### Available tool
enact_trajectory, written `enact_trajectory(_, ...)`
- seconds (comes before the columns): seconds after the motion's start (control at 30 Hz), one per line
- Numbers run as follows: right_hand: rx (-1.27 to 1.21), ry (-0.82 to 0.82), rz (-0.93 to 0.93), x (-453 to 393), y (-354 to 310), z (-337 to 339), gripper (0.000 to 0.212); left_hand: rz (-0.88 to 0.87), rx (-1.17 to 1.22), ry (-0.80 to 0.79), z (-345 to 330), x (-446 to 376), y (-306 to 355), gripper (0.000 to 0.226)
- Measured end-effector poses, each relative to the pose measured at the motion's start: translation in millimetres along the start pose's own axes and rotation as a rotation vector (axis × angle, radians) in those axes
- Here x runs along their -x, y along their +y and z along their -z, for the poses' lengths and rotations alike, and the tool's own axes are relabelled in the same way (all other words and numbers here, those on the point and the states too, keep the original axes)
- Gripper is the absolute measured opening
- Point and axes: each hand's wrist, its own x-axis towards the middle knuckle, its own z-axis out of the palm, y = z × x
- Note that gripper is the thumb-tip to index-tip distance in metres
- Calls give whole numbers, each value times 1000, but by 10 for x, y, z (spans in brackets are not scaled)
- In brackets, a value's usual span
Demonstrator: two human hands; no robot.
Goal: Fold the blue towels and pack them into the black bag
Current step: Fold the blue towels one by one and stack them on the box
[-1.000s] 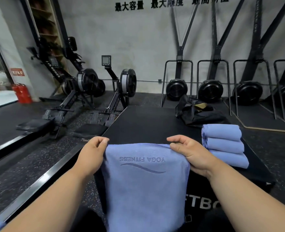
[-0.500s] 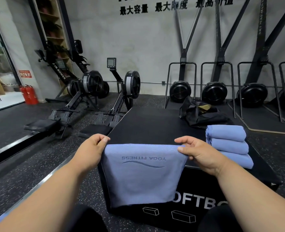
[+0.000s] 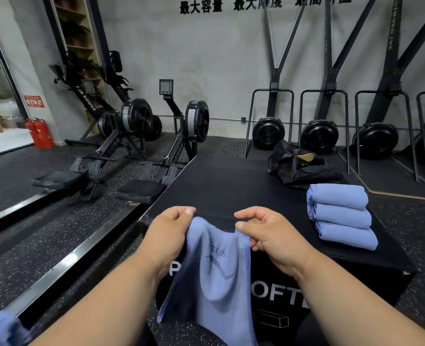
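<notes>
While a blue towel [image 3: 216, 275] is hanging lengthwise (top edge sagging), the left hand [image 3: 167, 236] and right hand [image 3: 271, 236] are pinching its upper corners.

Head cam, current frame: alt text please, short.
Both hands, left hand and right hand, pinch the top edge of a hanging blue towel above a black box. Three folded towels are stacked on its right side, with a black bag behind them.
</notes>
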Motion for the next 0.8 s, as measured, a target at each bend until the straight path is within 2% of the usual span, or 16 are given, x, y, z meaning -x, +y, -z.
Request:
enact_trajectory(0.1,23,-23,28,53,-23,-187,22,-71,-67,-35,-165,175,37,11)
enact_trajectory(0.17,22,-50,40,88,-16,-285,26,-60,-47,-62,-238,254,24,5)
enact_trajectory(0.37,-79,-101,48,202,7,-421,27,-13,77,-66,-262,374,-15,11)
enact_trajectory(0.5,-231,-78,-28,224,-15,-408,28,4,155,-124,-225,423,-89,20)
enact_trajectory(0.7,-388,-176,-83,201,40,-325,50,51,328,-248,-146,462,-98,24)
enact_trajectory(0.8,-405,-228,-69,190,59,-329,58,30,260,-252,-123,440,-168,41)
